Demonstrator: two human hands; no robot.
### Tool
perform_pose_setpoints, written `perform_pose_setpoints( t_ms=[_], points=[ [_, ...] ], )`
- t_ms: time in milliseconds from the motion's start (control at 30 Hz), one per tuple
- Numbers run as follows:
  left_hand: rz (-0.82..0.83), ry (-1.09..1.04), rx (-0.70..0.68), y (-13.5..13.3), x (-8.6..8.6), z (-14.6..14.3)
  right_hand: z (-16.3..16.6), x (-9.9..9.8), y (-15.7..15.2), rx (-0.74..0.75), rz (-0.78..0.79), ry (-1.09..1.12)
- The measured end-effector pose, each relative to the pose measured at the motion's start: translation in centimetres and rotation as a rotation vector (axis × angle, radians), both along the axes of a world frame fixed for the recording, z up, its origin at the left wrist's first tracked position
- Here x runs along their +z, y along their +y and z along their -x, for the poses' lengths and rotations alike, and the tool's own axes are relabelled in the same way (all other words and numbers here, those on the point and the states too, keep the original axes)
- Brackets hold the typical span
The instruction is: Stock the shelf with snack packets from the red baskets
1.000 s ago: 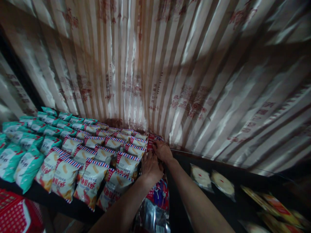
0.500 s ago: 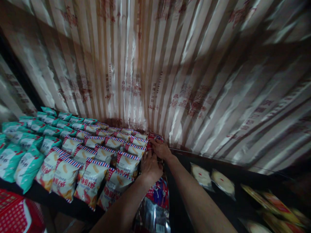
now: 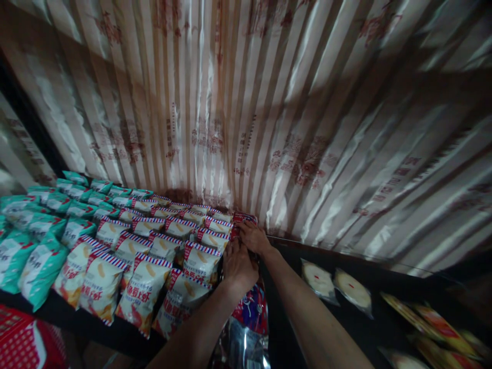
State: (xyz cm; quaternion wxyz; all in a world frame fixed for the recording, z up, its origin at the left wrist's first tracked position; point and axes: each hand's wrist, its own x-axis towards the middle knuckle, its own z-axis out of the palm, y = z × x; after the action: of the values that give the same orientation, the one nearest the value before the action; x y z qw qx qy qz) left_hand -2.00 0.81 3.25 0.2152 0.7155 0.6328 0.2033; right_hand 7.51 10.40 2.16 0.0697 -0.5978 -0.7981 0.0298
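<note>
Both my hands reach to the back of a dark shelf (image 3: pixel 284 328). My right hand (image 3: pixel 251 237) rests on a red snack packet (image 3: pixel 241 219) standing against the striped foil wall, its fingers curled over the packet's lower edge. My left hand (image 3: pixel 239 264) lies just in front, fingers pressed down beside the last white, red-and-blue striped snack bag (image 3: pixel 202 262). What the left fingers grip is hidden. A red and blue packet (image 3: pixel 251 310) lies under my forearms.
Rows of striped snack bags (image 3: pixel 134 246) and teal bags (image 3: pixel 42 225) fill the shelf to the left. Two clear round packs (image 3: pixel 334 284) and orange packets (image 3: pixel 434 323) lie on the right. A shiny striped foil sheet (image 3: pixel 269 102) covers the back. A red crate (image 3: pixel 23 343) sits lower left.
My hands have barely shifted; the right hand slid slightly back along the red packet. The view has drifted a little to the left and down.
</note>
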Motion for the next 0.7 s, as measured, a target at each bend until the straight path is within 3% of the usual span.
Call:
perform_pose_setpoints(
  t_ms=[433, 700],
  points=[
    [0.012, -0.008, 0.016, -0.2, 1.1, 0.1, 0.1, 0.9, -1.0, -0.1, -0.028, 0.125],
    [-0.007, 0.001, 0.031, -0.1, 1.0, -0.3, -0.7, 1.4, -1.4, -0.135, -0.317, 0.396]
  ],
)
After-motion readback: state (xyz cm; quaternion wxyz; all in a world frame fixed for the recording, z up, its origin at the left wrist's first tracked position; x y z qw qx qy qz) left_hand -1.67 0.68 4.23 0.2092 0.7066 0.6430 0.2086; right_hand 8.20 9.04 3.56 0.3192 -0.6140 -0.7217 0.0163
